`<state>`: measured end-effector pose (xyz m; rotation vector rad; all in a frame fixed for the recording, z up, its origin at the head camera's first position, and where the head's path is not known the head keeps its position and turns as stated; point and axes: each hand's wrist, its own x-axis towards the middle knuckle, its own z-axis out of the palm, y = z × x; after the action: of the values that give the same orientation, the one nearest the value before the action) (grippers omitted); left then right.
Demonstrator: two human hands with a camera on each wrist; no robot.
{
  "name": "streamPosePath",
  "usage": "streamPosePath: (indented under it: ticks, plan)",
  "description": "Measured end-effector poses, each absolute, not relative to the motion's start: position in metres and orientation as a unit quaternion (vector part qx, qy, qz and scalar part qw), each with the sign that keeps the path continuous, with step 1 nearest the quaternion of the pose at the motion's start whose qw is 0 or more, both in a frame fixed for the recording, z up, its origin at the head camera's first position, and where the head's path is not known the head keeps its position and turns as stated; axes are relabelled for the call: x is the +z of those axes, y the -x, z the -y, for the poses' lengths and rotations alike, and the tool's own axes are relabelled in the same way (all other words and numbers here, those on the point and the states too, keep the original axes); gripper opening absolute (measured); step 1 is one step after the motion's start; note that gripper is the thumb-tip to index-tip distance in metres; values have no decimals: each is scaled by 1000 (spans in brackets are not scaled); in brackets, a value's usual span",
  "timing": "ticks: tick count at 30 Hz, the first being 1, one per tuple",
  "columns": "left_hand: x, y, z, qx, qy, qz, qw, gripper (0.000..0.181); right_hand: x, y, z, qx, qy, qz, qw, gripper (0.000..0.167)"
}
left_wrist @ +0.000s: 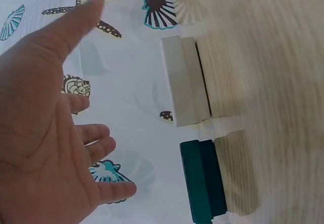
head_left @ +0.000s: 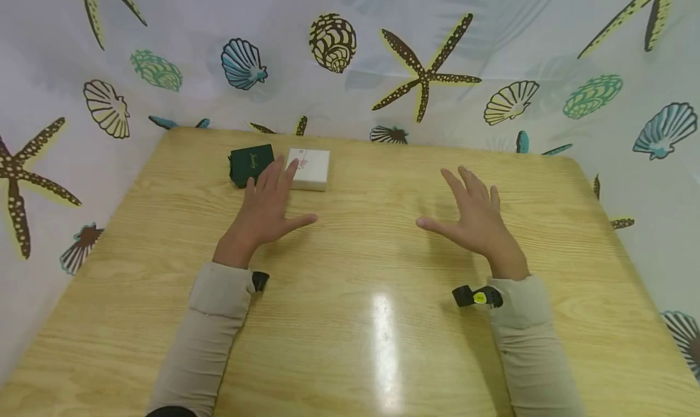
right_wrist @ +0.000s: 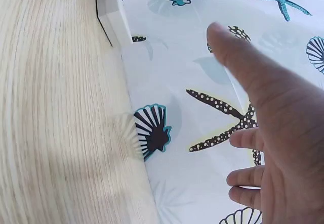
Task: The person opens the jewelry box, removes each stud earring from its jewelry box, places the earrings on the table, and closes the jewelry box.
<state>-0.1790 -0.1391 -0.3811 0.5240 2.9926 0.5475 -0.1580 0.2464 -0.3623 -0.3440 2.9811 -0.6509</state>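
Lettering on green box (head_left: 240, 165) and white box (head_left: 316, 169) shows in head view, where left hand's (head_left: 265, 213) fingertips cover part of both; left-wrist view shows a gap between. Right hand (head_left: 477, 222) well apart from boxes. Both hands: fingers loosely parted, thumbs wide. Boxes side by side near far edge of wooden table (head_left: 355, 247); shell-print cloth (head_left: 284, 16) behind.

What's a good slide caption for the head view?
Left hand and right hand spread over a wooden table, green box and white box near the far edge.

High, downward head view and nearer, sideways wrist views, white box (head_left: 315, 172) in all.
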Motion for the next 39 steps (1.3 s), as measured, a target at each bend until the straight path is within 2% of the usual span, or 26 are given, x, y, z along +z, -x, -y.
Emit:
streamPosePath:
  ticks: [7, 14, 21, 31, 39]
  plan:
    - [-387, 193, 147, 188, -174, -966, 30, 107, -365, 170, -228, -230, 129, -964, 43, 89]
    - [-386, 210, 158, 245, -158, -953, 86, 107, -370, 190, -209, -276, 140, -949, 61, 77]
    - [-382, 224, 164, 265, -143, -946, 117, 103, -374, 207, -187, -340, 148, -926, 75, 70]
    - [-381, 242, 166, 264, -129, -948, 118, 91, -374, 237, -153, -349, 157, -920, 81, 63]
    - [-391, 255, 158, 289, -109, -943, 124, 85, -385, 256, -130, -374, 162, -906, 117, 62]
